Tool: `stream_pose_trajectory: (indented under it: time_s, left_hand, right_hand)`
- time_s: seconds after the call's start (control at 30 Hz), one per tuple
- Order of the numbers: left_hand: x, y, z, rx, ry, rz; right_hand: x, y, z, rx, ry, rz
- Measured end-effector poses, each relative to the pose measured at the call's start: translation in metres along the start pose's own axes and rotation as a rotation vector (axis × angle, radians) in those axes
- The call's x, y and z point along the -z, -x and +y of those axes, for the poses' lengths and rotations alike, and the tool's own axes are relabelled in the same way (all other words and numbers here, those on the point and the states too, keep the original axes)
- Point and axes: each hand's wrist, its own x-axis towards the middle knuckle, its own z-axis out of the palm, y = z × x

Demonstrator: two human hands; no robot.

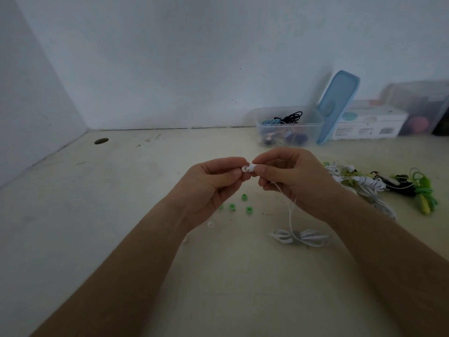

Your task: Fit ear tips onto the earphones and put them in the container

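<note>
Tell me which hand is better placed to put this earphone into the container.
Right. The right hand holds the white earbud and its cable, nearer the clear container; the left hand only pinches the ear tip.

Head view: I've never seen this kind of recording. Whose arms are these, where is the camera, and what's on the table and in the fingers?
There is no robot here: a person wears one camera on the head, looking down at their own arms. The left hand pinches a white ear tip right against the white earbud pinched by the right hand. Its cable hangs to a coiled bundle on the table. Loose green ear tips lie below the hands. To the right is a pile of tangled earphones. At the back stands a clear container holding earphones, its blue lid leaning beside it.
</note>
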Motion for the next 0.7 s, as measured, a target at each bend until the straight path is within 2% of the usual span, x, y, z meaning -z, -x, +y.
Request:
stream_pose_trajectory:
  time_s: [0.23,0.7]
  left_hand:
    - [0.0005,0.001,0.0009,-0.015,-0.027,-0.022]
    - [0.002,0.0028,0.0003,-0.006,-0.036,-0.116]
  right_hand:
    - [0.0013,-0.0014,0.0014,-0.003,0.01,-0.012]
    - [0.0075,-0.0023,0.0016,-0.004,-0.012,-0.148]
